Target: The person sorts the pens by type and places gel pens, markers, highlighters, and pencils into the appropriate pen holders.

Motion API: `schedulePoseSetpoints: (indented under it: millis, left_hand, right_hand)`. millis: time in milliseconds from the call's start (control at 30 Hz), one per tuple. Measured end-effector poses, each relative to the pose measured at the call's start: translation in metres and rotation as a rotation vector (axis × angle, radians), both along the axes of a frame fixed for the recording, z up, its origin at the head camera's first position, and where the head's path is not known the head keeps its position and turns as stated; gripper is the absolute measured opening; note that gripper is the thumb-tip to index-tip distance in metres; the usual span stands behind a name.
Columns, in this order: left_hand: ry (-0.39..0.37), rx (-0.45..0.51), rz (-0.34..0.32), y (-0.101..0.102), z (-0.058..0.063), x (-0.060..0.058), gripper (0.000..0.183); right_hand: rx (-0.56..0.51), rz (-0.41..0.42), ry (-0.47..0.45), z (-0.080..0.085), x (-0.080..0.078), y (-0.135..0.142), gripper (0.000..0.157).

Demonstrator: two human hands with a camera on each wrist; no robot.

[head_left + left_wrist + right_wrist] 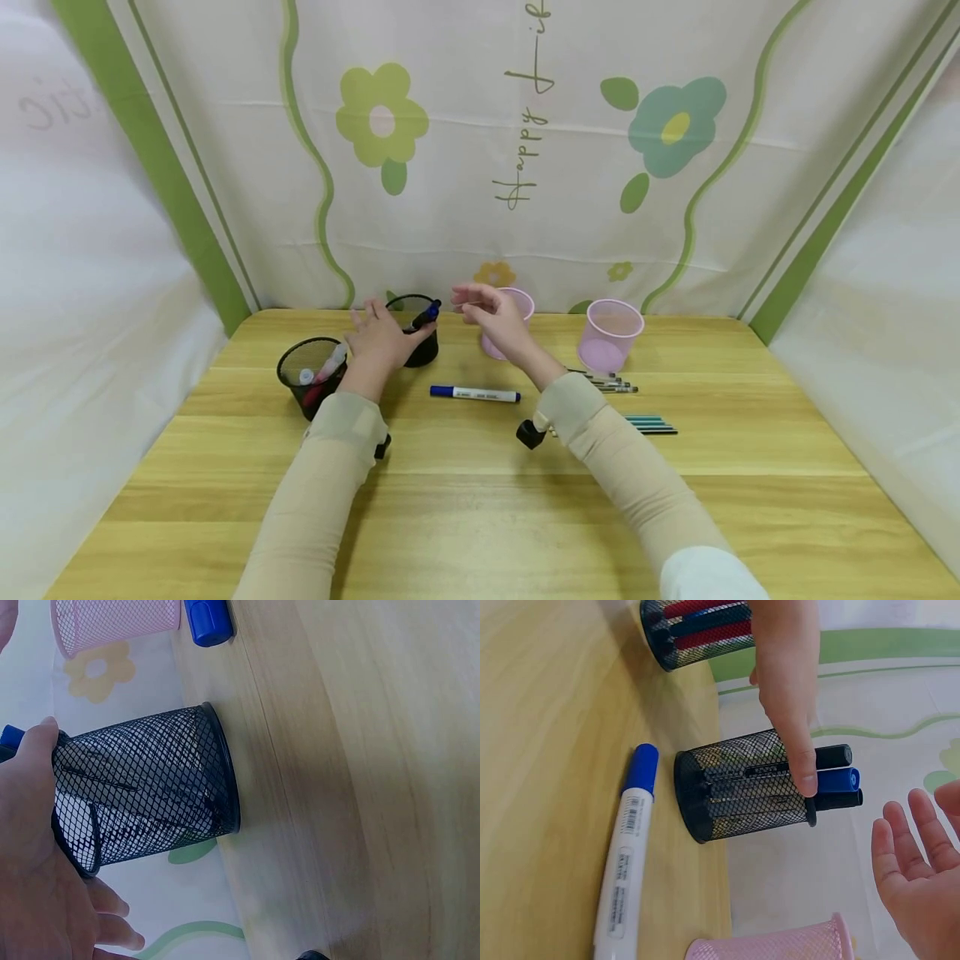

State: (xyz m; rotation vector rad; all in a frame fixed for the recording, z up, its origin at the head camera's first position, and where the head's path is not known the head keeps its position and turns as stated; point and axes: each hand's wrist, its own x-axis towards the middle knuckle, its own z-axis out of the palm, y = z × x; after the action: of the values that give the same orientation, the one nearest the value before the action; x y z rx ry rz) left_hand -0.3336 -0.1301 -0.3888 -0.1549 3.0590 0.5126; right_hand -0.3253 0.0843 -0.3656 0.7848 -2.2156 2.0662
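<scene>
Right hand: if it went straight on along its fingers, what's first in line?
Probably the pens sticking up from the black cup the left hand holds. The right hand points toward them, but depth is unclear; it might pass just over.

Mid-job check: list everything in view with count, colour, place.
Table: 1, wood-brown, below everything.
Curtain: 1, white with print, behind table.
Black cups: 2, black, table's left half.
Pink cups: 2, pink, right of black cups.
Marker: 1, white and blue, table middle.
Capped pens: at least 3, black and blue, inner black cup.
Other pens: count unclear, red and dark, leftmost cup.
Thin sticks: count unclear, teal and dark, right of marker.
Wrist devices: 2, black, one per wrist.
Sleeves: 2, beige, forearms.
Left hand: 1, bare, touching inner black cup's rim.
Right hand: 1, bare, near left pink cup.
</scene>
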Motion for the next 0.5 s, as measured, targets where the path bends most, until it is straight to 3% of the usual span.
schedulePoseSetpoints:
  millis: [500]
  left_hand:
    - [0.014, 0.003, -0.002, 0.001, 0.000, 0.003, 0.128]
  right_hand:
    - [0.028, 0.064, -0.003, -0.017, 0.013, 0.012, 0.035]
